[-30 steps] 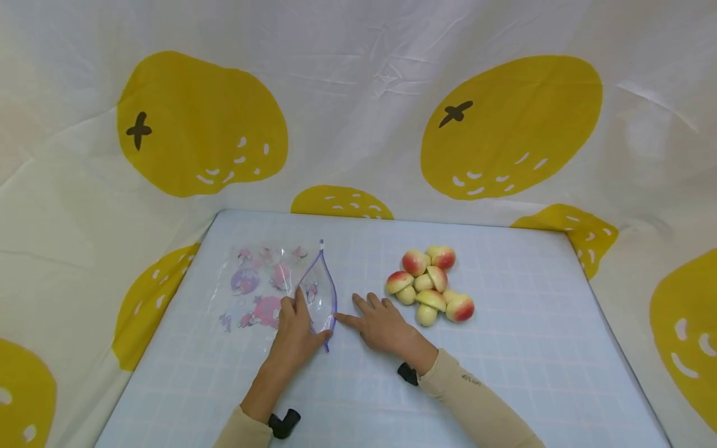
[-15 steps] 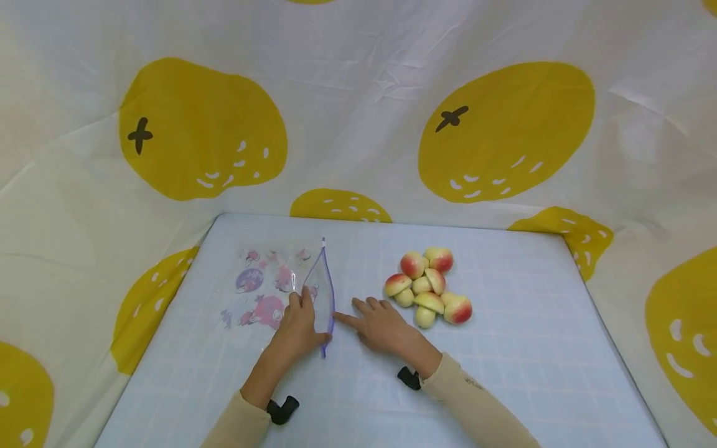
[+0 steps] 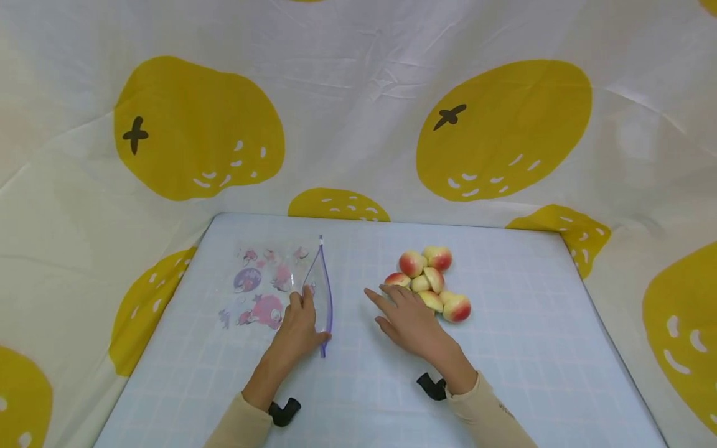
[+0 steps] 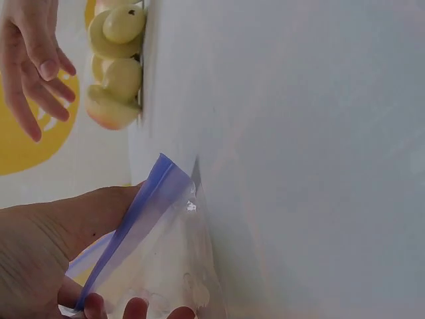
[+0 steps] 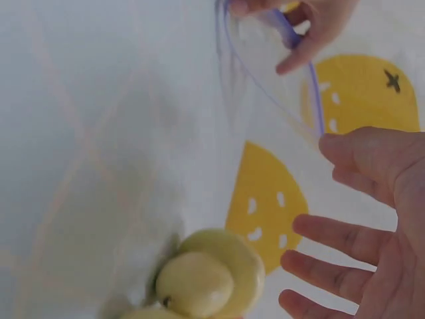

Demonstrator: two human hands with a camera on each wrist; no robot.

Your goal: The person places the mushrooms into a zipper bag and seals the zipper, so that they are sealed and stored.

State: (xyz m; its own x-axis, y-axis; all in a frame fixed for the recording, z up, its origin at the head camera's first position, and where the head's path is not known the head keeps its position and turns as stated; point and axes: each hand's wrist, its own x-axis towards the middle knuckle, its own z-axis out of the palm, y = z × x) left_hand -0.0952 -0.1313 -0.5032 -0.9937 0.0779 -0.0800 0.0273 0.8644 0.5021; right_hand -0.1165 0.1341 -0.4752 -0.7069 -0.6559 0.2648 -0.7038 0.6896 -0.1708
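A clear zip bag point(image 3: 263, 280) with pink and purple printed pictures lies on the left half of the table, its purple-edged mouth facing right and parted. My left hand point(image 3: 297, 323) holds it at the mouth, thumb at the purple edge and fingers bent against the film, as the left wrist view point(image 4: 40, 259) shows. Several toy mushrooms point(image 3: 431, 280), cream with red-tinged caps, lie clustered on the right. Over the near left side of this cluster is my right hand point(image 3: 411, 320), fingers spread and holding nothing; it partly hides some mushrooms in the head view.
The table point(image 3: 358, 398) has a pale checked cover. Behind it and along its sides hangs a white cloth point(image 3: 347, 124) printed with large yellow fruit. A black wrist mount point(image 3: 284, 412) sits beside the left wrist, another black mount point(image 3: 432, 387) beside the right.
My right hand has left the bag's purple edge and moved right to the toy mushrooms, its fingers spreading. My left hand stays at the bag's mouth, which looks narrower than a second ago.
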